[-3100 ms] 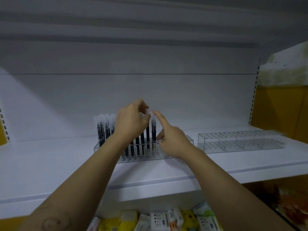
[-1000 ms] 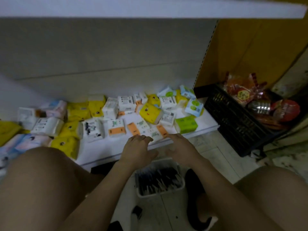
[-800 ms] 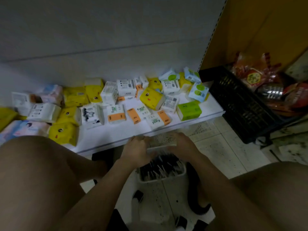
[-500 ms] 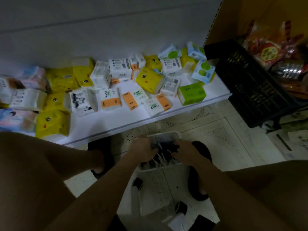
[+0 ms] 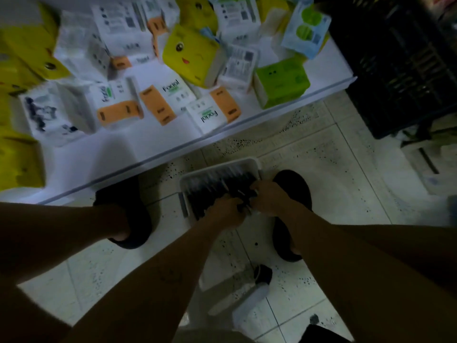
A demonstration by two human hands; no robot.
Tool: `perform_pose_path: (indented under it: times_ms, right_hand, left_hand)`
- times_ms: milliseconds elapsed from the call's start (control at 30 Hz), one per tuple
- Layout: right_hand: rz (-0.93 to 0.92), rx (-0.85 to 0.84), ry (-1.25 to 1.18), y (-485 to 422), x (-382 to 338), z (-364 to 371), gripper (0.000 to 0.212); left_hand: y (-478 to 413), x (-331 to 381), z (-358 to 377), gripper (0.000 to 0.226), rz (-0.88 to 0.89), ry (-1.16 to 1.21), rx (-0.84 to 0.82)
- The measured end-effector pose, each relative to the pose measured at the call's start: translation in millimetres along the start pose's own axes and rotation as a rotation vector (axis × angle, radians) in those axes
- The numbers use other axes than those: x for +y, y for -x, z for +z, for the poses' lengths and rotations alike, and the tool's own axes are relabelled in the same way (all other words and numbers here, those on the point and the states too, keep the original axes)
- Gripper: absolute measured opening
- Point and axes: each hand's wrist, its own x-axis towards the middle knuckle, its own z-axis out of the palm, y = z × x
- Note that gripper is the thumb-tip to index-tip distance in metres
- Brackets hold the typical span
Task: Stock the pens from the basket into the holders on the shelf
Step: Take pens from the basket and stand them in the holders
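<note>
Lower shelf (image 5: 111,154) slid up-frame; left hand (image 5: 228,210), right hand (image 5: 268,198) grip pens (image 5: 210,186) in basket (image 5: 217,167) (speckled tile floor (image 5: 321,181)).

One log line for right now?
stage: pickup | left hand, right hand: gripping pens in basket | basket: on floor | holders: unseen

My white basket (image 5: 222,165) holds black pens (image 5: 210,186). The white shelf (image 5: 111,154) has a yellow pack (image 5: 190,53) with a face, a green pack (image 5: 282,80) and white-and-orange packs (image 5: 163,105). The floor (image 5: 321,181) is pale with black dots.
</note>
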Motion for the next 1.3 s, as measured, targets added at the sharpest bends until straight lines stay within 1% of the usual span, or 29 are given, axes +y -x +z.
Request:
perform_pose_path:
  times_ms: [33,67,100,133,233,300,333,367,400,433,500,600,633,700,767,900,1033,1100,1167,1233,1300]
  right_hand:
    - [-0.009,-0.005,0.019,-3.1,0.9,4.3,0.018]
    - [-0.01,-0.004,0.03,-6.5,2.1,8.1,0.011]
    - [-0.006,0.002,0.025,-10.2,4.4,12.7,0.009]
    - [-0.007,-0.001,0.027,-11.8,4.5,15.8,0.013]
    - [-0.052,-0.011,0.05,-15.5,6.6,23.2,0.023]
    - [-0.069,-0.001,0.041,-19.7,9.4,26.0,0.02]
    - [-0.076,0.002,0.048,-22.8,10.6,27.7,0.017]
    - [-0.079,0.002,0.057,-25.0,11.2,29.1,0.015]
    - [-0.077,0.0,0.069,-26.9,10.8,30.1,0.015]
    - [-0.077,0.001,0.079,-28.0,10.5,31.7,0.014]
    - [-0.08,0.015,0.102,-30.4,11.1,36.5,0.019]
    - [-0.101,0.042,0.071,-31.2,11.2,45.7,0.017]
    - [-0.112,0.036,0.083,-31.0,11.4,48.7,0.02]
    - [-0.112,0.009,0.177,-30.6,11.1,52.5,0.033]
    - [-0.106,0.012,0.224,-29.9,11.7,55.3,0.041]
    - [-0.092,0.045,0.244,-27.1,13.5,56.2,0.045]
    - [-0.067,0.023,0.299,-27.5,7.3,57.5,0.052]
    - [-0.049,0.06,0.261,-27.2,5.2,58.2,0.05]
    - [-0.04,0.108,0.195,-24.4,3.5,56.2,0.041]
    - [-0.019,0.183,0.037,-18.4,0.7,52.7,0.032]
    - [0.037,0.235,-0.09,-11.6,-2.6,45.8,0.027]
  left_hand:
    - [-3.0,0.1,-0.7,0.032,0.004,0.0,-0.061]
    - [-7.4,0.4,-1.9,0.026,0.003,-0.018,-0.086]
    - [-12.7,-0.2,-2.6,0.02,-0.016,-0.025,-0.074]
    - [-15.4,-0.2,-4.8,0.016,-0.052,-0.026,-0.053]
    - [-20.2,2.0,-7.6,0.017,-0.118,-0.013,-0.026]
    - [-22.8,-0.1,-6.6,0.013,-0.133,0.014,0.014]
    - [-22.2,-1.1,-6.1,0.011,-0.136,0.048,0.032]
    - [-22.2,-3.0,-5.6,0.014,-0.131,0.095,0.052]
    - [-21.5,-5.4,-5.2,0.023,-0.13,0.149,0.069]
    - [-20.2,-7.3,-5.0,0.026,-0.131,0.212,0.079]
    - [-15.7,-7.7,-6.6,0.012,-0.144,0.353,0.077]
    - [-10.9,-10.4,-10.3,0.019,-0.122,0.47,0.184]
    - [-9.5,-12.1,-10.8,0.022,-0.123,0.504,0.213]
    - [-8.8,-17.3,-10.6,0.024,-0.139,0.554,0.251]
    - [-7.7,-20.9,-10.3,0.024,-0.157,0.551,0.307]
    - [-5.6,-27.4,-14.4,0.022,-0.206,0.563,0.432]
    - [-0.3,-32.8,-18.2,0.022,-0.268,0.66,0.42]
    - [2.0,-34.2,-19.3,0.017,-0.253,0.658,0.432]
    - [6.2,-34.5,-21.6,0.011,-0.22,0.631,0.45]
    - [12.1,-33.6,-23.9,0.009,-0.197,0.626,0.456]
    - [20.1,-31.2,-26.7,0.014,-0.171,0.628,0.457]
